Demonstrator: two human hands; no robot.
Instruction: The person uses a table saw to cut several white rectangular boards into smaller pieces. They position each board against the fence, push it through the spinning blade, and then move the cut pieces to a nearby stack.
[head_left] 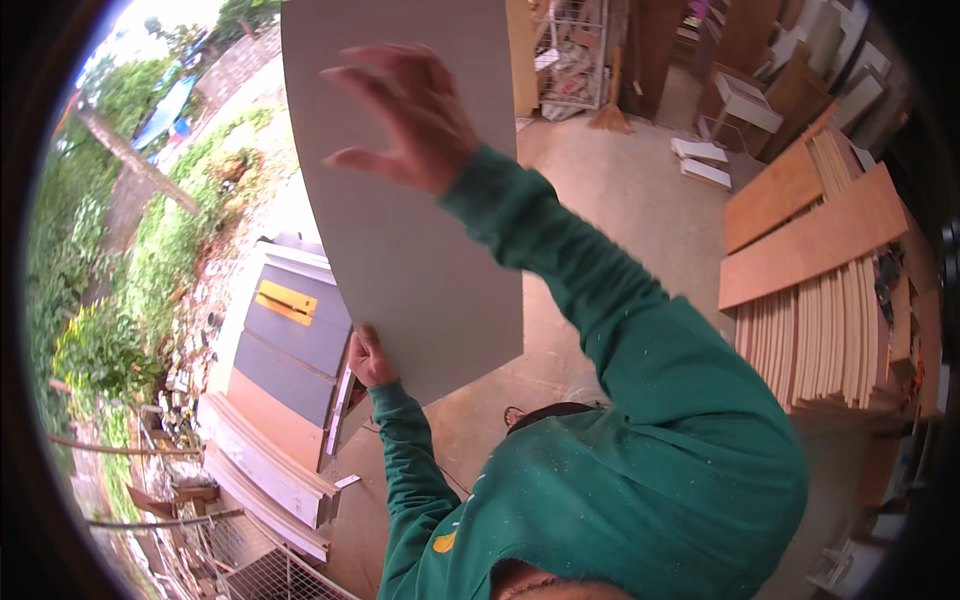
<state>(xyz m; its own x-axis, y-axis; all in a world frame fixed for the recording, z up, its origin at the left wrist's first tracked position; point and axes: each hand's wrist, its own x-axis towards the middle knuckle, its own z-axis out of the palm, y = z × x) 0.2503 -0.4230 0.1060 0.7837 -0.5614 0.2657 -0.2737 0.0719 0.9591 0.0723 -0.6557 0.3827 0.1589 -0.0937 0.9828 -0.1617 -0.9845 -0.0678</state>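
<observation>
A large flat grey board (430, 270) stands tilted in front of me and runs up past the top of the view. My left hand (372, 360) grips its left edge near the lower corner, thumb lying on the grey face. Raised before the upper part of the board is my right hand (405, 115), fingers spread and slightly blurred. It holds nothing, and I cannot tell whether it touches the board. Close by my left hand is a saw table (290, 345) with a dark grey top and a yellow insert plate (287, 302).
Long pale boards (265, 470) lie stacked beside the saw table. On the right stands a big stack of wooden panels (815, 335), with loose planks (810, 240) on top. A broom (610, 115) and white pieces (703, 160) are farther back. A wire cage (265, 570) sits at lower left.
</observation>
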